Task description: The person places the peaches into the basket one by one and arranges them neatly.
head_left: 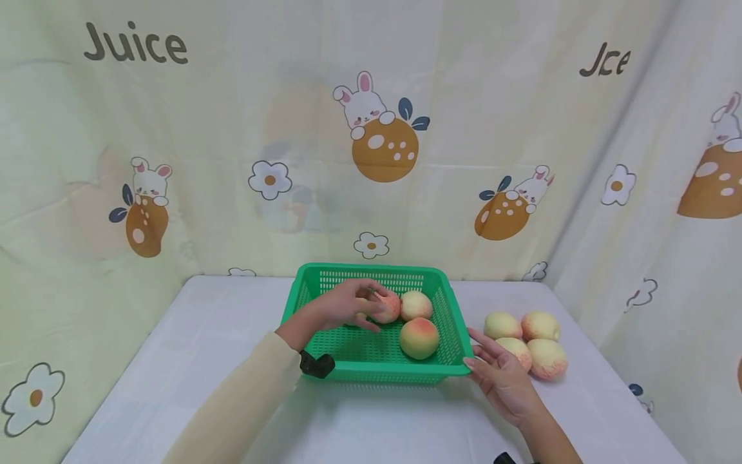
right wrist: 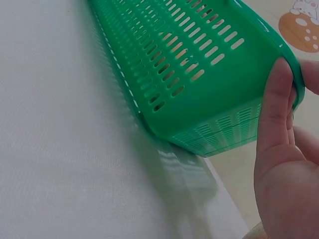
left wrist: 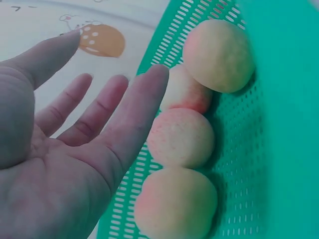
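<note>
A green plastic basket (head_left: 382,368) stands on the table with several peaches in it, among them a red-topped peach (head_left: 419,338) and a paler one (head_left: 416,305). My left hand (head_left: 348,306) hovers over the basket's left part, partly covering a reddish peach (head_left: 390,309). In the left wrist view its fingers spread loosely beside the row of peaches (left wrist: 180,137), holding none. At the basket's near right corner my right hand (head_left: 501,377) grips the rim, its thumb (right wrist: 276,99) on one side and fingers on the other, partly hidden behind the rim.
To the right of the basket, several more peaches (head_left: 547,358) sit close together on the white table (head_left: 226,361), just beyond the right hand. A printed curtain (head_left: 290,116) hangs behind the table and along its sides.
</note>
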{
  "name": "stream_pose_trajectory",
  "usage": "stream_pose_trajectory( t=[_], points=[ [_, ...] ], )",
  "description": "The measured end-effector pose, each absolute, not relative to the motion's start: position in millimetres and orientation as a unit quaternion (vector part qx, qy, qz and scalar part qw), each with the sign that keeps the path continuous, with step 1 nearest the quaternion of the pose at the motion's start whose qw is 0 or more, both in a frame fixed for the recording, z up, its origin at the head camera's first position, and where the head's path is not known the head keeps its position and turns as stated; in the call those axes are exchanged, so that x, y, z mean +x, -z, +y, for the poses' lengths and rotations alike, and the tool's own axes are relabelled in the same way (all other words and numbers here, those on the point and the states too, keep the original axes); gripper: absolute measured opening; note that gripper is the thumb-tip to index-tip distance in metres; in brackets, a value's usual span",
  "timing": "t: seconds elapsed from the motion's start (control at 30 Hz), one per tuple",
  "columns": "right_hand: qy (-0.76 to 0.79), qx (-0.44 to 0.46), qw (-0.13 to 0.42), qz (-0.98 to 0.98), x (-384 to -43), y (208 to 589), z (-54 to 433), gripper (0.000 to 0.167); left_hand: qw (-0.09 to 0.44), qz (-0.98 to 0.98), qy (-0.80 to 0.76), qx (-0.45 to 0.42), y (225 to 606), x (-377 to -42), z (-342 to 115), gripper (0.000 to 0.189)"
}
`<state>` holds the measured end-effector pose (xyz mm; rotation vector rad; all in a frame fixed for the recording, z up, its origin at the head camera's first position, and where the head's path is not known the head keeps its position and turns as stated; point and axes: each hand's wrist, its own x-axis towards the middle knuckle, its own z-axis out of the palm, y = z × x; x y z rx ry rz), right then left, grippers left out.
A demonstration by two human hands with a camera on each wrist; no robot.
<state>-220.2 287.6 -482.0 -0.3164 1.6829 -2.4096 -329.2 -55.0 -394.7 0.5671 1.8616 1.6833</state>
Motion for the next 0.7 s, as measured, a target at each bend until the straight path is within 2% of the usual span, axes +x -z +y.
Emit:
stream_pose_trajectory(
  t=[0.17, 0.3, 0.7],
  points=[
    [0.816, -0.109, 0.088, 0.561, -220, 483, 288, 0.061, 0.275, 0.689, -0.641, 0.195, 396, -325, -64, 0.04],
    [0.818, -0.111, 0.083, 0.559, -220, 485, 287, 0.061, 0.262, 0.685, -0.654, 0.186, 401, -323, -70, 0.039],
    [0.821, -0.103, 0.079, 0.556, -220, 485, 286, 0.06, 0.166, 0.748, -0.613, 0.195, 402, -306, -93, 0.034]
  ],
)
